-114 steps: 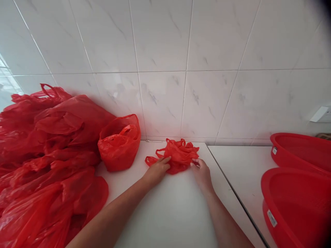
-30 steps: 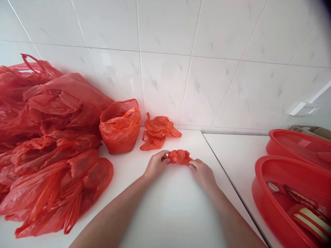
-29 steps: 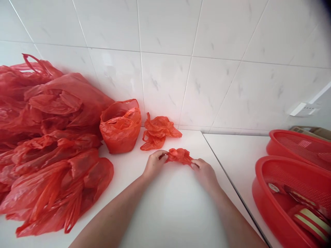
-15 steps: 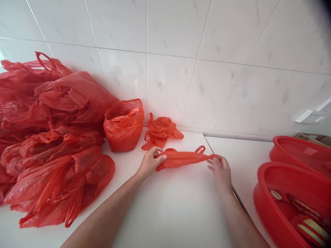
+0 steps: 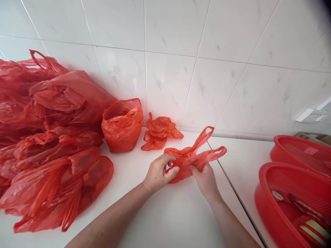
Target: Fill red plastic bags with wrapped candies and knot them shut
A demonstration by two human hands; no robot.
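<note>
Head view: over the counter (image 5: 165, 215), the bag (image 5: 183, 161) is pinched in the right hand (image 5: 206, 181); the left hand (image 5: 158, 174) is half-curled at its left edge, grip unclear. Light, limp, slippery handling is expected, best pinched by gathered folds.

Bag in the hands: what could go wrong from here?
The left hand shows a gap between thumb and fingers, so that end of the bag could slip loose. The film looks thin and creased, so a hard pull against the right hand might tear it. The crumpled bag lies close behind in a similar red, so the two could perhaps get caught together.
</note>
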